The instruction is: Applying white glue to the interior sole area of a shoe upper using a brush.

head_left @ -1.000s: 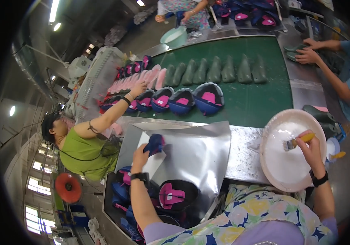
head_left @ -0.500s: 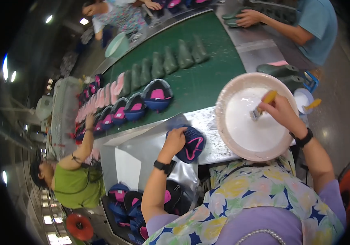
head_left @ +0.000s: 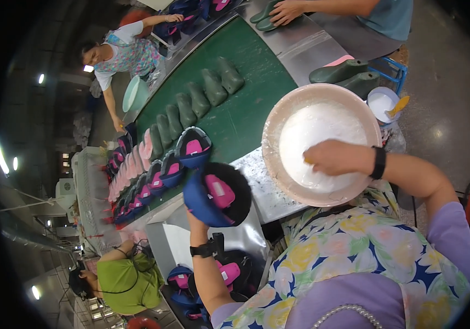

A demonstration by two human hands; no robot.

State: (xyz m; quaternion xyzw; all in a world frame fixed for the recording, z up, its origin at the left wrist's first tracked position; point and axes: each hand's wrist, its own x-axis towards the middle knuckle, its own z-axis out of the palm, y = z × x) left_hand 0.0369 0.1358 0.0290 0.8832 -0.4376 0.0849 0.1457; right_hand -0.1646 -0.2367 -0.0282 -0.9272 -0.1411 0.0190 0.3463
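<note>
"Upper (head_left: 218, 192), blue with pink inside: where is it?"

"Held up by the left hand (head_left: 195, 220), which is mostly hidden behind it, just left of the pale pink basin (head_left: 269, 143)."

"And the right hand (head_left: 333, 157)?"

"Over the basin's white liquid (head_left: 306, 129), fingers apparently closed around a yellow handle (head_left: 308, 158), though little of it shows."

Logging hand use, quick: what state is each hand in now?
Left hand: holding a navy shoe upper, which hides most of the grip.
Right hand: closed on a yellow-handled brush, mostly hidden, over the pink basin.
</note>
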